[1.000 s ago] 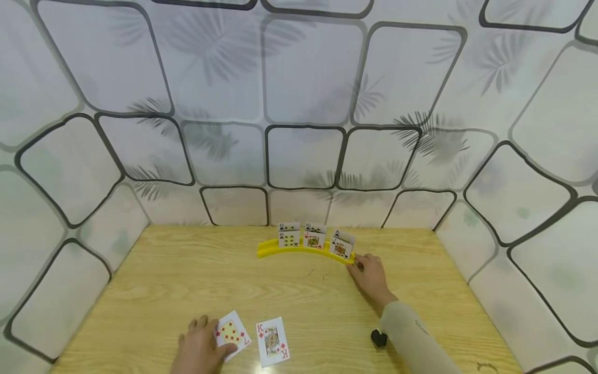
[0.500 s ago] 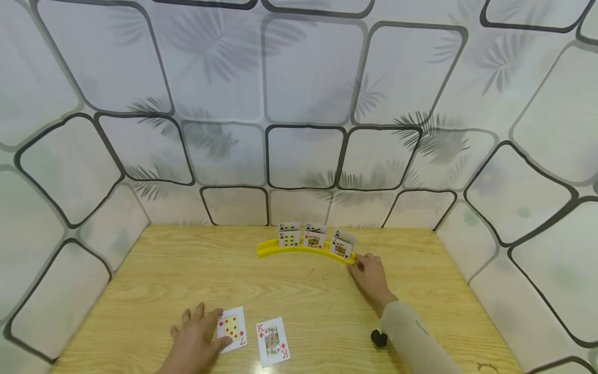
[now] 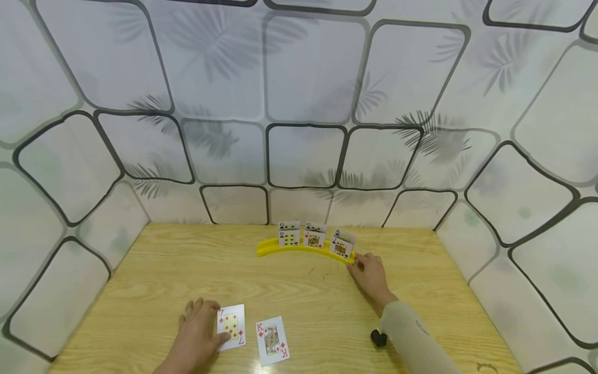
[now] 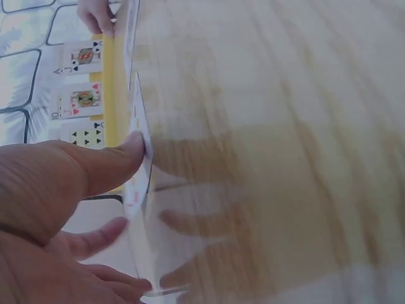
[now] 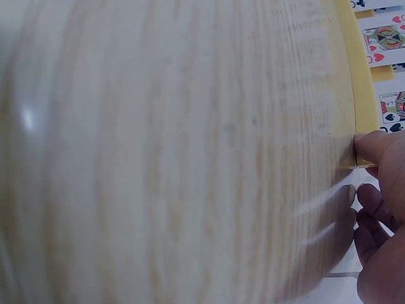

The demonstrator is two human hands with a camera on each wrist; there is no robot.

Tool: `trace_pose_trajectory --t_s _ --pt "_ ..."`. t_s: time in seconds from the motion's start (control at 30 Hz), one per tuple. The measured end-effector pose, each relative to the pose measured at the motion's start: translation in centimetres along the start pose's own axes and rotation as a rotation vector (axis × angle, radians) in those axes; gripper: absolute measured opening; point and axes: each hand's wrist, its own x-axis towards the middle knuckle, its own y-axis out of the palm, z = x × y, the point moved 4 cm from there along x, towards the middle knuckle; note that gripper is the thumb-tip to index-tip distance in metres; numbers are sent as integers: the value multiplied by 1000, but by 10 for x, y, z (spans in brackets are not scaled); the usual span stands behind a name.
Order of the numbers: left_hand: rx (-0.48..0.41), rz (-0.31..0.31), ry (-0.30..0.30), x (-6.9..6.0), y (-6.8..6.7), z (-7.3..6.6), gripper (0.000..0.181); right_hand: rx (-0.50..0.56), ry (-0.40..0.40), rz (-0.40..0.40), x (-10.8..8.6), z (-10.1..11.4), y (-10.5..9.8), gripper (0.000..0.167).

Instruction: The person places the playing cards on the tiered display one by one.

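In the head view, my left hand [image 3: 195,330] is at the left side of the seven of diamonds [image 3: 231,326], thumb on its face and index finger at its upper left corner. From the left wrist, the thumb [image 4: 126,158] presses the card [image 4: 140,168], which appears edge-on; whether it is raised off the table is hard to tell. A king of diamonds [image 3: 272,341] lies face up just to the right. My right hand [image 3: 371,275] holds the right end of a curved yellow card holder [image 3: 266,249] between thumb and fingers, also visible from the right wrist.
Three pairs of playing cards stand in the holder: sixes [image 3: 289,238], a ten behind a jack of hearts [image 3: 314,240], and an ace behind another jack [image 3: 342,248]. A patterned wall [image 3: 306,156] rises behind the wooden table [image 3: 187,270]. Near my right sleeve is a small black object [image 3: 379,338].
The seven of diamonds has turned from a slant to nearly straight and shifted slightly left and up, with my left hand on it. My right hand and the holder have stayed put.
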Motion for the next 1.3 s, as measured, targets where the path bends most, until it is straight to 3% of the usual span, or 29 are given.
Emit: trace_pose_trajectory --t_s 0.3,0.5,0.6,0.73,0.97,1.3 --pt "-179 -153 84 0 -2 -7 41 9 -11 -9 -1 0 -1 49" --pt "-356 -122 67 4 -8 -11 47 5 -30 -15 0 0 -1 48" --pt "-436 -118 84 9 -13 -13 41 7 -36 -15 0 0 0 49" --pt "-439 -197 141 19 -22 -15 28 8 -39 -11 0 0 1 51" --pt "-389 -341 215 45 -31 -17 22 9 -46 -12 0 0 -1 49" --pt "-420 -380 242 89 -35 -31 19 6 -43 -6 1 -3 2 51"
